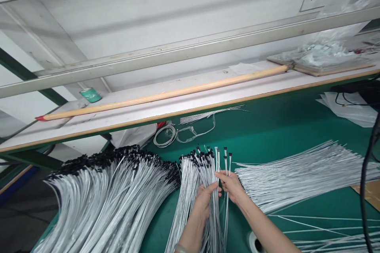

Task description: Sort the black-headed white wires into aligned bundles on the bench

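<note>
Wire pile (103,205): thin white leads with small black connectors at their far ends, heaped and fanned on the left of the table, just beside the left hand.
Wire bundle (187,193): the same kind of leads, gathered and held upright, connectors at the top, lower ends hanging toward the table.
Left hand (204,203): closed around the bundle, gripping it.
Right hand (231,187): fingers curled, gripping strands of the same bundle, just beside the left hand.
Loose leads (297,178): a flat, spread layer on the table, right of the right hand.
Table (276,134): green top; a coiled cable (164,135) lies near its far edge.
</note>
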### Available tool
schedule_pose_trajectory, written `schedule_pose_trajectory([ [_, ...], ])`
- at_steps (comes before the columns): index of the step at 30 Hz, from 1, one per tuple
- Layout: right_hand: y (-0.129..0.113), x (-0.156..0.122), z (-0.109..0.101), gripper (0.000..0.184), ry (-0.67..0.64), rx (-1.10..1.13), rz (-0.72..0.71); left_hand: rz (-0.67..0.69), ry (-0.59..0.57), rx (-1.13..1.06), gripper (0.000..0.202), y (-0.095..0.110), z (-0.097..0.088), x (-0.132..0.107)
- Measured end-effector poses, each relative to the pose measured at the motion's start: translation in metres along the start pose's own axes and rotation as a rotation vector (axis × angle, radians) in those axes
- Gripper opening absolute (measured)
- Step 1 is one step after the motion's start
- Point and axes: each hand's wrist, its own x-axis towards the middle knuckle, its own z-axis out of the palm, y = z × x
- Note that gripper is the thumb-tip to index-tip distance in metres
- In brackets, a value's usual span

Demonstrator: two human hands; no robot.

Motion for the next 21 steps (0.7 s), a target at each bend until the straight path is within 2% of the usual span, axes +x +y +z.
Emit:
schedule_pose_trajectory([
  [8, -0.0028, -0.0038, -0.0020, 0.036, 0.008, 0.017, -0.011, -0.016, -0.009, 0.021, 0.016, 0.0023, 0.0006, -0.0043],
  [14, -0.0059, -0.0056, 0.0002, 0.027, 0.024, 0.028, -0.072, -0.039, 0.006, -0.002, 0.020, 0.0018, 0.0018, -0.0047],
  [18, -0.0057, -0.0042, -0.0001, 0.031, 0.050, 0.038, -0.112, -0.034, 0.058, -0.031, 0.021, 0.0018, -0.0010, -0.0037],
  [21, -0.0025, -0.0025, -0.0014, 0.029, 0.064, 0.038, -0.127, -0.018, 0.036, -0.017, 0.021, 0.0017, -0.0044, -0.0018],
])
